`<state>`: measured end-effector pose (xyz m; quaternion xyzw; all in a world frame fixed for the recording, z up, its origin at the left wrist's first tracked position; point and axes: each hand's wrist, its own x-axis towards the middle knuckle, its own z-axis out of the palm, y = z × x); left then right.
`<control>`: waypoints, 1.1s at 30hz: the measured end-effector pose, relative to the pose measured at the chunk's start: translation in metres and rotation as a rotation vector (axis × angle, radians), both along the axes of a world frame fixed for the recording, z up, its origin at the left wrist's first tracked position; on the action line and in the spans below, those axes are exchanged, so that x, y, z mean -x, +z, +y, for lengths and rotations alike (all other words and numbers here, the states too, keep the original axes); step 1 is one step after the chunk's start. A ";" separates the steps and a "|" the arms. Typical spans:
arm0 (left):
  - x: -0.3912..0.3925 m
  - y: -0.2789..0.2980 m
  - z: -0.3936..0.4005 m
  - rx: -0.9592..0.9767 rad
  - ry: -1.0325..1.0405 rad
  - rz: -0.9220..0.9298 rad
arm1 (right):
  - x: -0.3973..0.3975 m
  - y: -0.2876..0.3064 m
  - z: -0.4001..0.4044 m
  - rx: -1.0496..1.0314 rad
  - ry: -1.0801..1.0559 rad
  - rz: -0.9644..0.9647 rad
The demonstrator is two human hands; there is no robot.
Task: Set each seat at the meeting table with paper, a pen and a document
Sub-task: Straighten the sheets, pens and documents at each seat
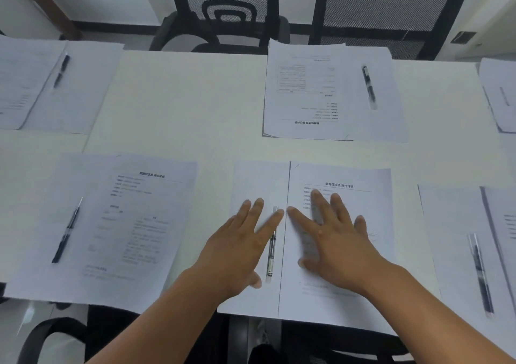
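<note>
At the near middle seat a blank sheet of paper (252, 179) lies left of a printed document (357, 201). A clear pen (271, 254) lies on the blank sheet near its right edge. My left hand (240, 243) rests flat on the blank sheet, fingers spread, its index finger over the pen's upper part. My right hand (332, 238) lies flat on the document, fingers apart. Neither hand grips anything.
Other seats on the white table (181, 98) hold sets: a document with a black pen (67, 231) at near left, paper and pen (481, 274) at near right, a far set with a pen (368, 87), another at far left. Black mesh chairs (229, 9) stand behind the far edge.
</note>
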<state>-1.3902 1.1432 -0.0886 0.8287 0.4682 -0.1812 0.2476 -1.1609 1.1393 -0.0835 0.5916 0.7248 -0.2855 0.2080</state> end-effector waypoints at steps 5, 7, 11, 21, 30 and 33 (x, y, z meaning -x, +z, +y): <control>-0.001 0.002 0.001 0.007 -0.004 0.002 | -0.004 -0.001 0.000 0.021 -0.007 0.006; -0.001 0.002 0.001 0.010 -0.002 -0.001 | -0.006 -0.002 0.000 0.029 -0.006 0.005; -0.001 0.002 0.002 0.014 -0.007 -0.004 | -0.012 -0.002 0.001 0.044 0.004 -0.002; -0.001 0.003 0.001 0.009 -0.013 -0.018 | -0.022 -0.003 -0.006 0.073 0.015 -0.020; -0.005 0.005 -0.005 0.013 -0.017 -0.009 | -0.022 -0.002 -0.018 0.073 0.020 -0.029; -0.005 0.007 -0.005 0.023 -0.009 -0.004 | -0.024 -0.002 -0.021 0.064 0.037 -0.040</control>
